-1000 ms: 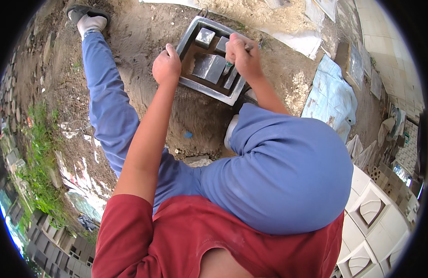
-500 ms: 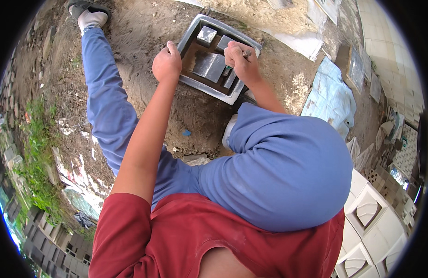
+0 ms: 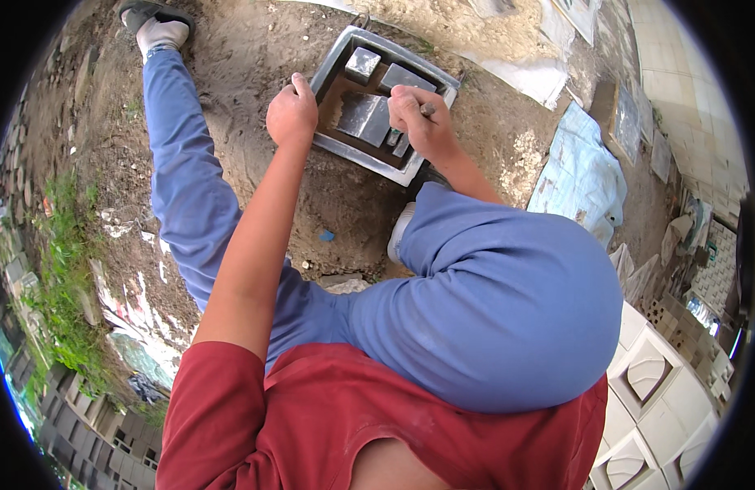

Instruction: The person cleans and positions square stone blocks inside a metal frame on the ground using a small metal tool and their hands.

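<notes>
A grey rectangular metal mould (image 3: 377, 169) lies on the bare soil in front of me, with several raised blocks inside, among them a large square block (image 3: 366, 119) and a small block (image 3: 363, 63). At the mould's left edge, my left hand (image 3: 292, 113) is closed on the rim, thumb upward; its other fingers are mostly hidden. My right hand (image 3: 425, 131) is in a fist over the mould's right half, holding a short-handled tool (image 3: 427, 109). The handle's end sticks out of the fist. Below the hand a bit of green shows near the blocks; the tool's working end is hard to make out.
A light blue sheet (image 3: 586, 167) and a wooden-framed panel (image 3: 625, 122) lie to the right. Pale patterned blocks (image 3: 639, 384) are stacked at the lower right. Sand (image 3: 443, 28) lies beyond the mould, and green weeds (image 3: 63, 269) grow at the left. My bent knee is close to the mould.
My right hand has shifted slightly left and toward me with the tool, its handle tilting a little. My left hand stays at the mould's edge, and the mould keeps its place.
</notes>
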{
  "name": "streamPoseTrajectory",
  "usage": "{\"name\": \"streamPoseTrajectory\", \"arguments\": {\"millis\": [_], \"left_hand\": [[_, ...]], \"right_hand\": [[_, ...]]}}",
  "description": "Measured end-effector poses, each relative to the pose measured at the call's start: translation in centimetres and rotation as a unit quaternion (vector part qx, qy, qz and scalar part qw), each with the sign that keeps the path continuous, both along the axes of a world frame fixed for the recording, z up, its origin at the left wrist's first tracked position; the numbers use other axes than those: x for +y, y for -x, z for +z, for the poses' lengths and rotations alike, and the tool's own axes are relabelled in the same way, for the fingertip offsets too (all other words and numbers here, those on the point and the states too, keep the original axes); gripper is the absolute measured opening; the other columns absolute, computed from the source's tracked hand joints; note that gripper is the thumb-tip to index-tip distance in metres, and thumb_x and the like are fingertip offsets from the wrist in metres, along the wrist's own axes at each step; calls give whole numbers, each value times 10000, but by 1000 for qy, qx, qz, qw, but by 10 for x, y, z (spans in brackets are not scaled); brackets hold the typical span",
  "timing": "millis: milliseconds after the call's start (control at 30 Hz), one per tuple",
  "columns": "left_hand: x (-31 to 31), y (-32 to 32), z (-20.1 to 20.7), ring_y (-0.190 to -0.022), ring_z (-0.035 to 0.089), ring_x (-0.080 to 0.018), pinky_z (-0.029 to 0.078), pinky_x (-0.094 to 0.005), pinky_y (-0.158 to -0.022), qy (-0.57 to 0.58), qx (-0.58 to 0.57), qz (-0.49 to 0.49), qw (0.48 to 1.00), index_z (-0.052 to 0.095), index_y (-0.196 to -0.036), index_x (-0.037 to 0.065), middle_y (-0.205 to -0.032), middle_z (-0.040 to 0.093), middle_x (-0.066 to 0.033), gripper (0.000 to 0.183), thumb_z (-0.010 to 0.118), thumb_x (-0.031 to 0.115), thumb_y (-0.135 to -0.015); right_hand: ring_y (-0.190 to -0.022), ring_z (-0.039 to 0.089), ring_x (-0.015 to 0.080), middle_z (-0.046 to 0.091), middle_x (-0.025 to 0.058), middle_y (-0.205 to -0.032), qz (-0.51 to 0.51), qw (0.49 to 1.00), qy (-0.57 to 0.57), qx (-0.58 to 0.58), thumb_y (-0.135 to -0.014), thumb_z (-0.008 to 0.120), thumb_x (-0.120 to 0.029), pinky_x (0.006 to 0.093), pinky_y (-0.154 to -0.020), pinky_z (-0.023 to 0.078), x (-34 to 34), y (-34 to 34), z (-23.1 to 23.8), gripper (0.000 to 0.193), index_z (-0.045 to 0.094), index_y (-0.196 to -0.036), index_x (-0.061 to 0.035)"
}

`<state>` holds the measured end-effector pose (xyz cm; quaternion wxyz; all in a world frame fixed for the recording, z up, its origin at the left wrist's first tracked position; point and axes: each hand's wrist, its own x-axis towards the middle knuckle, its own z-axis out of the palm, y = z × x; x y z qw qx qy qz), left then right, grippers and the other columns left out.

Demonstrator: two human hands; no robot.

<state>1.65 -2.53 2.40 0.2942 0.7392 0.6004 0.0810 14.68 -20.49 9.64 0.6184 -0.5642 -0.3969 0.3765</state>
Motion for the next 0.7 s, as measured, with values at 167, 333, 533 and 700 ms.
{"name": "streamPoseTrajectory", "arguments": {"millis": [167, 333, 533, 700], "left_hand": [[1, 2, -2, -961, 691, -446, 521, -544, -874, 1, 5, 3, 1000, 775, -942, 57, -989, 733, -247, 666, 306, 520, -1043], [-1, 1, 2, -961, 692, -446, 522, -545, -873, 16, 8, -3, 1000, 777, -956, 65, -997, 735, -249, 657, 310, 519, -1042], [3, 3, -8, -960, 694, -442, 524, -541, -871, -8, -1, 7, 1000, 777, -959, 56, -995, 736, -245, 668, 309, 524, -1044], [2, 1, -3, -957, 695, -439, 525, -537, -869, 3, 9, 1, 1000, 775, -939, 54, -994, 734, -247, 674, 307, 527, -1045]], "right_hand": [[-605, 361, 77, 418, -27, -639, -30, 999, -28, 8, -1116, 441, -228, 282, -549, 311, -1, 5, 10, 436, 454, -717, -55], [-604, 360, 77, 421, -27, -642, -33, 998, -26, 40, -1118, 441, -232, 275, -547, 309, -6, 3, 3, 433, 460, -723, -53], [-599, 360, 68, 430, -29, -643, 4, 999, 18, 32, -1115, 452, -224, 276, -548, 312, 2, 8, 3, 422, 477, -739, -35], [-602, 372, 71, 435, -27, -650, -25, 999, -25, 15, -1112, 452, -208, 274, -553, 323, -5, 9, 2, 411, 470, -737, -41]]}}
